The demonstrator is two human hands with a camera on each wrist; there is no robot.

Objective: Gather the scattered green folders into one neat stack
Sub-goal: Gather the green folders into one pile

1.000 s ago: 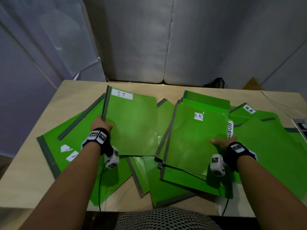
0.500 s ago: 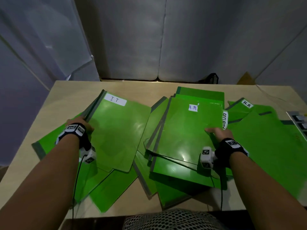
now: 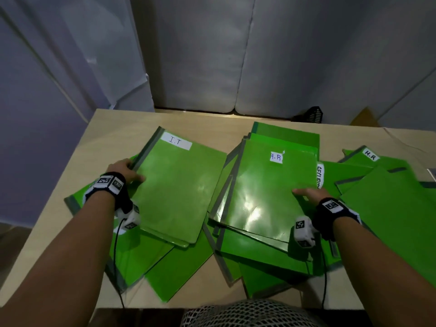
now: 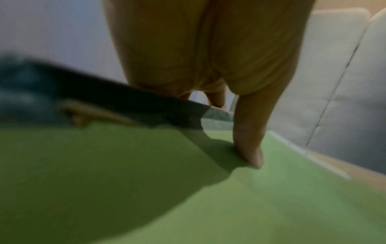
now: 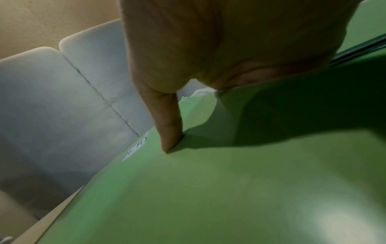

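Several green folders lie scattered over the wooden table (image 3: 207, 123). My left hand (image 3: 126, 172) grips the grey spine edge of the folder labelled I.T (image 3: 179, 187), thumb on its cover (image 4: 249, 148) and fingers under the edge. That folder is lifted off the loose folders at the left (image 3: 141, 260). My right hand (image 3: 309, 193) holds the right edge of the pile topped by the folder labelled H.R (image 3: 266, 190), thumb on the cover (image 5: 169, 132), fingers hidden beneath. More folders (image 3: 389, 208) spread to the right.
A second H.R folder (image 3: 368, 156) lies at the far right. Grey cushions (image 3: 236, 55) stand behind the table. A black object (image 3: 311, 115) sits past the far edge. A mesh chair back (image 3: 254, 313) is at the near edge.
My left hand has pulled the I.T folder leftward and then back toward the middle, raising it off the folders below. The right hand stays on the H.R pile's right edge.
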